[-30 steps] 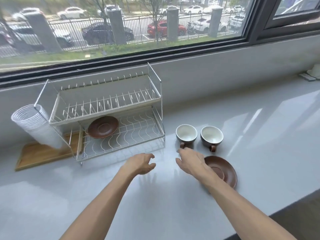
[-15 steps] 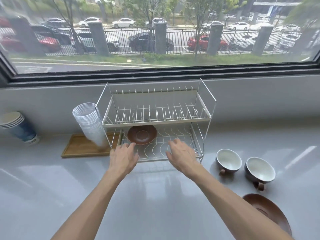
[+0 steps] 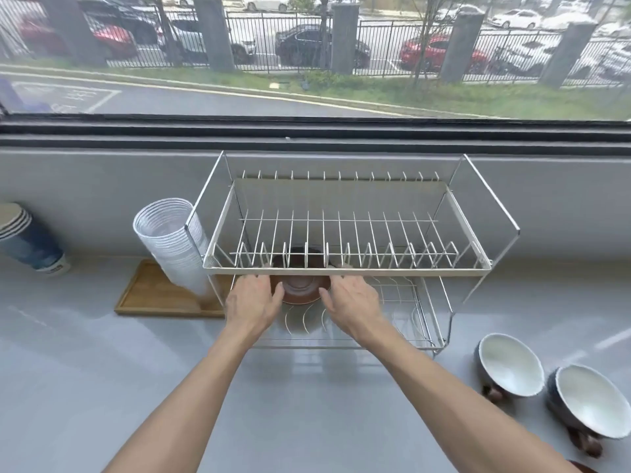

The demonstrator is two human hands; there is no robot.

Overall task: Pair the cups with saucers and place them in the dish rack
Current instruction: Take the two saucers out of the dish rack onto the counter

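Fingers of both hands (left hand [image 3: 254, 302], right hand [image 3: 351, 303]) spread round brown ceramic saucer [image 3: 300, 289] in wire dish rack [image 3: 345, 268] lower tier, frame centre; contact unclear. Next: fetch white cup [image 3: 510, 365], lower right.

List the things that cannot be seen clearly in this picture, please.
Head view, the only one:
- Brown ceramic saucer in the white wire dish rack: its far half is screened by the upper tier, its sides by the left hand and right hand, so contact is unclear.
- Second brown saucer: cut off by the bottom edge.
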